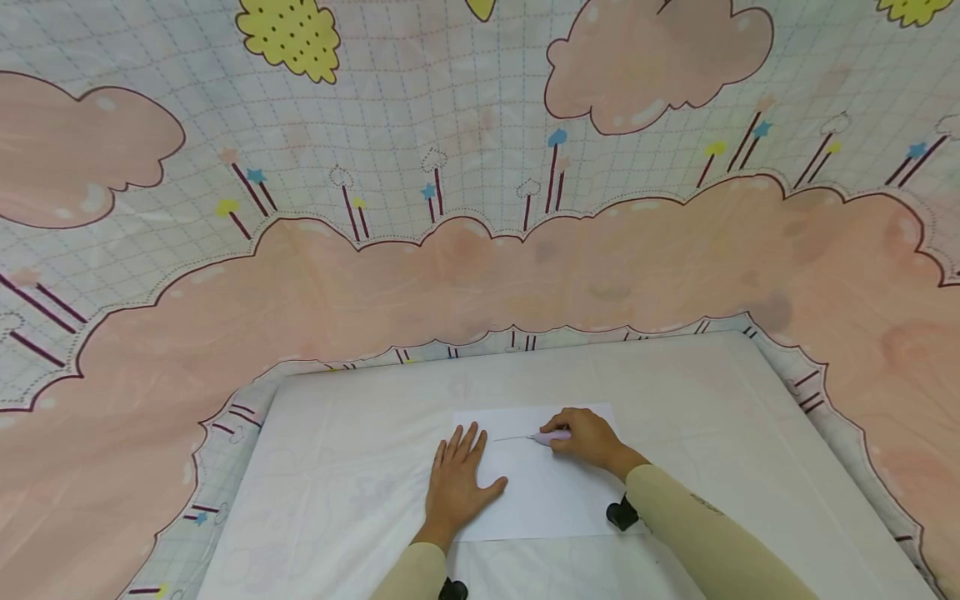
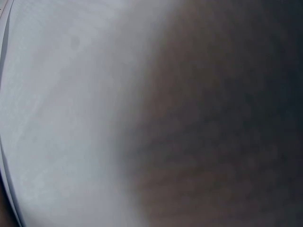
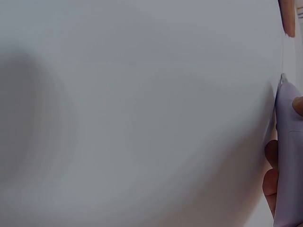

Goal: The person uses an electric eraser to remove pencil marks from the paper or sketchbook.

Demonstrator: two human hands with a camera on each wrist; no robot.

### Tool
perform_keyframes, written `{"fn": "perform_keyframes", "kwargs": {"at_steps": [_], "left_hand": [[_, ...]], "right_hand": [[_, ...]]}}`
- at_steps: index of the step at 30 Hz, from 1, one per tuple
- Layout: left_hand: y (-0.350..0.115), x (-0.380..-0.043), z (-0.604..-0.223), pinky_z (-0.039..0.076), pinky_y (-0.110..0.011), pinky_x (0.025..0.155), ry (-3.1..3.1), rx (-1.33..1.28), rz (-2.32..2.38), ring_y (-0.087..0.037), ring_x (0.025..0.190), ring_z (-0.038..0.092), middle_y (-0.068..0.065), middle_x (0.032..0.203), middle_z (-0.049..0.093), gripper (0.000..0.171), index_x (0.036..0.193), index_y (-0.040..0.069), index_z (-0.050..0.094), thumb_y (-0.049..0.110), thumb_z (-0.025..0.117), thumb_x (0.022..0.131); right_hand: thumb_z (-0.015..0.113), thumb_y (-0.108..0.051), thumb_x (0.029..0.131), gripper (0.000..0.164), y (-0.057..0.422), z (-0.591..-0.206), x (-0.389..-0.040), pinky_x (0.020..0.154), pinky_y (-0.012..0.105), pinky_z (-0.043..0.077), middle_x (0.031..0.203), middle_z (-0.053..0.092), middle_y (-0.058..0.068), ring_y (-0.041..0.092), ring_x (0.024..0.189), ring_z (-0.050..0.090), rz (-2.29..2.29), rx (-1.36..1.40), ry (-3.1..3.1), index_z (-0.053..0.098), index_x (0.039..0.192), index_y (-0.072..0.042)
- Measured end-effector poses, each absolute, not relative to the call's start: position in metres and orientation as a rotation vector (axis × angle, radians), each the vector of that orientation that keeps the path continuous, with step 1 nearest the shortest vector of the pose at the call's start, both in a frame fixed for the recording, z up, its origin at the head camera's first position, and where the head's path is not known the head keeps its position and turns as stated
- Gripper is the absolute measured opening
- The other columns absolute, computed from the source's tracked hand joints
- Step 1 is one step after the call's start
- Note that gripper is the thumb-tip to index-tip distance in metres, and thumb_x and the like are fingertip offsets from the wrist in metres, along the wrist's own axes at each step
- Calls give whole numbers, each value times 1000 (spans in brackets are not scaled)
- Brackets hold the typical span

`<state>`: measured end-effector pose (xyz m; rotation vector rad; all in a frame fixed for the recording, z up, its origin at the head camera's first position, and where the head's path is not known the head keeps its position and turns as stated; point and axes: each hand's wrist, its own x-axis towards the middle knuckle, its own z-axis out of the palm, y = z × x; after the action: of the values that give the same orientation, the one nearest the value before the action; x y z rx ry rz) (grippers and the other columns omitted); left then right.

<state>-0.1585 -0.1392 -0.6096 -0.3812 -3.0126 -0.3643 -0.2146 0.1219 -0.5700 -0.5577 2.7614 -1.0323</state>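
Observation:
A sheet of white paper lies on the white-covered table. My left hand rests with fingers spread over its left edge, thumb pointing right. In my right hand I grip a lavender pen-shaped cutter, its tip on the upper part of the sheet and pointing left. A thin line runs from that tip toward my left fingers. The right wrist view shows the cutter's thick lavender body and small metallic tip, with fingertips curled round it. Blur and dark shadow fill most of the left wrist view.
Black wrist devices sit below both forearms. The white tabletop extends around the paper on all sides. Beyond its far edge hangs a cloth patterned with clouds and grid lines.

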Motion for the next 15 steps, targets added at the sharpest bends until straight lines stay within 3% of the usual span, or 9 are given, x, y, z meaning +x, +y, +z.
{"fn": "perform_keyframes", "kwargs": {"at_steps": [15], "left_hand": [[-139,-158,-607,16,-48,122,-3026,-378,-374,-23,151,21,1,161,31,86,152,19,41,70,54,84]], "right_hand": [[77,-12,82,23,124,-571,-216,88,39,55,100,71,-6,15,97,66,-1050,-595,2762,78,104,-16]]}}
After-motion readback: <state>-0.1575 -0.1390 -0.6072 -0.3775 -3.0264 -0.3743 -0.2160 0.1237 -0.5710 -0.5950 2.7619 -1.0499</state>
